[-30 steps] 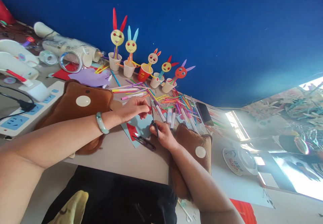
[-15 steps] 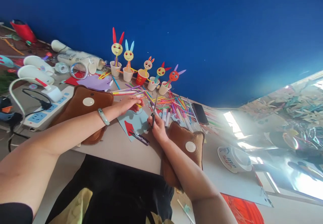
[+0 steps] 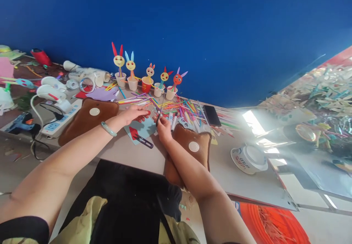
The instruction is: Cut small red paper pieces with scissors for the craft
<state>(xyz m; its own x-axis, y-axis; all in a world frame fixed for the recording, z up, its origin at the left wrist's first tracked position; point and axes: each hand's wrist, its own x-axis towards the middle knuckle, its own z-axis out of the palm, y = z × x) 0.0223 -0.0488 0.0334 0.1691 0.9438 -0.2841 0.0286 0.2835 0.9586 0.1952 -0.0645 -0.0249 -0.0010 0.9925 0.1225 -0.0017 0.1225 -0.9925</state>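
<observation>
Above a cluttered surface (image 3: 121, 152), a person's left hand (image 3: 131, 115) pinches a small red piece (image 3: 149, 112) in its fingers (image 3: 141, 109); the right hand (image 3: 164, 129) grips scissors (image 3: 158, 118), blades pointing away, just beside it. Below lies blue paper (image 3: 145, 128), a red scrap (image 3: 133, 133) on it, clippers (image 3: 145, 141) overlapping both

Head view: from the wearer's head, facing forward and down
Black-clothed lap (image 3: 126, 192): close below, at the bottom edge
Left hand (image 3: 134, 114), right hand (image 3: 164, 128): near, mid-frame
Blue wall (image 3: 176, 24): farthest, across the top
</observation>
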